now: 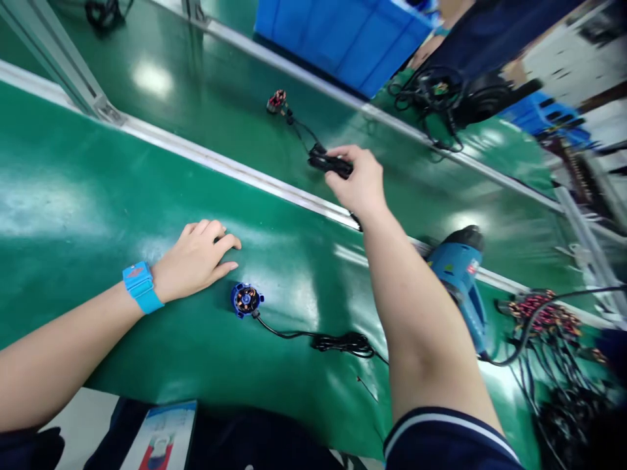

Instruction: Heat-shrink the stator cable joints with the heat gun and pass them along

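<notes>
My right hand reaches over the metal rail and is closed round a bundled black cable. That cable leads to a small copper-wound part on the far green surface. My left hand, with a blue wrist strap, rests on the near green table, fingers apart and holding nothing visible. Just below its fingertips sits a round blue motor part with copper windings inside. Its black cable runs right into a tied coil.
A blue heat gun lies right of my right forearm. Beyond it are piled copper-wound parts with black cables. A metal rail crosses the table. A blue bin stands at the back, near another person's arm.
</notes>
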`<state>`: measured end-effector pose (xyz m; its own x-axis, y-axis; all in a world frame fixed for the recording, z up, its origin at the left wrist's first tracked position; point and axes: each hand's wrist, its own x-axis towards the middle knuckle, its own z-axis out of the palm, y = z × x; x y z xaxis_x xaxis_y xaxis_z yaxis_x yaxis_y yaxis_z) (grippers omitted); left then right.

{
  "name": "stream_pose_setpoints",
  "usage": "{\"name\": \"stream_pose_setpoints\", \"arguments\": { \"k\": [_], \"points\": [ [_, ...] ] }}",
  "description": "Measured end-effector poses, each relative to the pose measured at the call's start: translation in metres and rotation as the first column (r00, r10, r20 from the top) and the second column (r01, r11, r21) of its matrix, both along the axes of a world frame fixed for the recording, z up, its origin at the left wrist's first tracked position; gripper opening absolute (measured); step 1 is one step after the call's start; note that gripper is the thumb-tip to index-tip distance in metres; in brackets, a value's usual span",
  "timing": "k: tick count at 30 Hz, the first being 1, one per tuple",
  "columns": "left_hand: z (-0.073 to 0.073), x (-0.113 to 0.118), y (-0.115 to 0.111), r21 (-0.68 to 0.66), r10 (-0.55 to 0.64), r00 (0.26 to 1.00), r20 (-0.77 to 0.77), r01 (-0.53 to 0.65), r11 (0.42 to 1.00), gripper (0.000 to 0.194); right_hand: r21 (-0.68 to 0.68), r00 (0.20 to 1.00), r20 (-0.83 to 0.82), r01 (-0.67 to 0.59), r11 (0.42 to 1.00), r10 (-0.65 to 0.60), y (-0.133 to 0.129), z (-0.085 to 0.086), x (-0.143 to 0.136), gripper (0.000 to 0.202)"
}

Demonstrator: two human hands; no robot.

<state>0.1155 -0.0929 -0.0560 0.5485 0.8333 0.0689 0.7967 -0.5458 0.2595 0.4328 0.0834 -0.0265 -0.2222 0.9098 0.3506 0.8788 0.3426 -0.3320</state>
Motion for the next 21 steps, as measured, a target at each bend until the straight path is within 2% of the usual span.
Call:
{"name": "stream_pose_setpoints", "arguments": {
  "k": [5,8,10,13,16,19,21],
  "points": [
    [-0.002,-0.003,0.002,-0.047,0.013,0.999,0.045,-0.011,0.999,0.033,0.105,0.993,-0.115,-0.017,0.994,0.029,-0.04,0.005,-0.009,0.033],
    [0.0,-0.001,0.008,-0.08,0.052,0.995,0.087,-0.046,0.996,0.034,0.113,0.985,-0.169,-0.005,0.994,0.024,-0.073,0.004,-0.001,0.032],
    [0.003,0.004,0.021,-0.079,0.063,0.988,0.139,-0.052,0.996,0.038,0.097,0.983,-0.186,0.012,0.995,0.006,-0.099,0.004,0.011,0.031],
    [0.005,0.021,0.058,-0.006,0.07,0.98,0.185,-0.07,0.998,0.047,0.076,0.976,-0.21,0.066,0.995,-0.049,-0.139,-0.001,0.035,0.028],
    [0.004,0.052,0.11,0.069,0.095,0.978,0.188,-0.109,0.992,0.058,0.02,0.964,-0.218,0.163,0.986,-0.155,-0.176,-0.013,0.06,0.025],
    [0.002,0.091,0.162,0.102,0.083,0.983,0.164,-0.1,0.99,0.067,-0.05,0.949,-0.158,0.267,0.962,-0.272,-0.201,-0.027,0.079,0.025],
    [0.002,0.115,0.19,0.115,0.025,0.991,0.129,-0.04,0.993,0.068,-0.065,0.94,-0.109,0.318,0.946,-0.324,-0.21,-0.033,0.087,0.023]
  ]
}}
